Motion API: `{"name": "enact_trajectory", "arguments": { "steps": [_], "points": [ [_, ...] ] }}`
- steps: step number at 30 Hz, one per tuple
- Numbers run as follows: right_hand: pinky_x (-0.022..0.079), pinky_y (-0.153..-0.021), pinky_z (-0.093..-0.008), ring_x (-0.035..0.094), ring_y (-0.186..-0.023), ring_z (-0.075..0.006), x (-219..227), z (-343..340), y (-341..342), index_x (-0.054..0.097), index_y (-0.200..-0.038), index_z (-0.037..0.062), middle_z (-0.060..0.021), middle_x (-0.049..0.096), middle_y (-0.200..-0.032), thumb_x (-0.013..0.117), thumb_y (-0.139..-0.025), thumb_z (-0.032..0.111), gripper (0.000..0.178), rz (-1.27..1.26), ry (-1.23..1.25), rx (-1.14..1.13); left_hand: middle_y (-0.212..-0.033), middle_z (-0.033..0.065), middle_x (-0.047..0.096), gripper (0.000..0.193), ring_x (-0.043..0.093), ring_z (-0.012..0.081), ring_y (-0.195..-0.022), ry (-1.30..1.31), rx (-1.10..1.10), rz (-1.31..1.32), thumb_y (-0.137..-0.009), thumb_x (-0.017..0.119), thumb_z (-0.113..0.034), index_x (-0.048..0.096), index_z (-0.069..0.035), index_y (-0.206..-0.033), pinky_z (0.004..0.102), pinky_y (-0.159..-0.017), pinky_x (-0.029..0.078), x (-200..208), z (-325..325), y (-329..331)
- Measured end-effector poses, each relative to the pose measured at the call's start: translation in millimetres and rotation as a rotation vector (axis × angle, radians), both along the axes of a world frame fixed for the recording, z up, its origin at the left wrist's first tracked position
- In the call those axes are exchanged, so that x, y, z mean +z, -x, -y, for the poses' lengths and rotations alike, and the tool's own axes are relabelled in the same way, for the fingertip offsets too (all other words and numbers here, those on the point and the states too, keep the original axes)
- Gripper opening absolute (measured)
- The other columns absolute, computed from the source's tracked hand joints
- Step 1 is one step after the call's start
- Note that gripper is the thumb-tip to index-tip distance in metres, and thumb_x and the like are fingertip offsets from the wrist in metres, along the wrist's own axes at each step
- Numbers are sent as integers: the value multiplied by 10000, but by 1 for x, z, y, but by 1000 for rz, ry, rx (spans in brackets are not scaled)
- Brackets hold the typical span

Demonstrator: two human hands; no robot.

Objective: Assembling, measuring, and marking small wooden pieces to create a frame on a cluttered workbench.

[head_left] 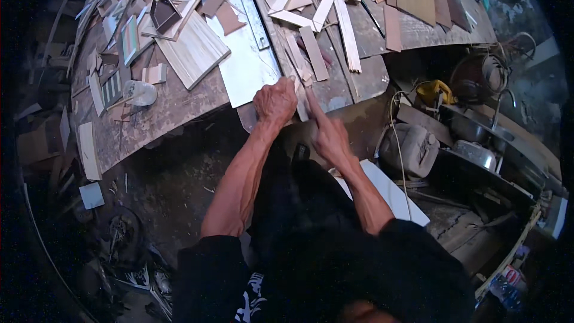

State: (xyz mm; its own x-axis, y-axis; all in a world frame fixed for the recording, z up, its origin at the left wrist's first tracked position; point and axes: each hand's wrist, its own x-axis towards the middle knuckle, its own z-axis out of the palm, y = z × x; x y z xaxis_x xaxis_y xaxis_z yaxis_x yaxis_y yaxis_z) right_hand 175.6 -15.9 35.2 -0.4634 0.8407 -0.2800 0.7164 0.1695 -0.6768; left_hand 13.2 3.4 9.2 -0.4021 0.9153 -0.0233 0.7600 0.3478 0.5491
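At the table's near edge my left hand [276,101] is closed in a fist, its knuckles against a long narrow wooden strip [271,27]. What lies inside the fist is hidden. My right hand [332,139] is close by on the right, its index finger stretched forward along the strip's near end and the other fingers curled under. A white board [242,60] lies flat left of the strip. To the right are a short brown wood piece [314,54] and a light open frame [302,6] of joined slats.
The worn wooden table [179,111] carries many offcuts, a pale wooden panel [191,48] and a white plastic cup [141,93]. On the right stand a dirty plastic jerrycan [410,148] and a metal sink [472,129]. A white sheet [391,194] leans low beside my right forearm.
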Motion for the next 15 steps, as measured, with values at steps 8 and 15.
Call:
{"name": "enact_trajectory", "arguments": {
  "steps": [8,15],
  "points": [
    [441,-716,-525,574,-787,-499,27,-28,18,258,-1454,281,-350,575,-835,422,-770,33,746,56,32,-28,-673,262,617,385,627,441,-661,19,-41,-16,-901,450,-344,652,-40,-779,536,-612,490,9,-7,0],
    [450,-704,-520,585,-810,-489,34,-16,19,266,-1452,259,-364,570,-900,417,-801,32,706,102,181,4,-668,271,611,372,621,451,-655,-1,12,-27,-899,457,-345,641,-53,-762,542,-608,491,1,-2,7]
  ]
}}
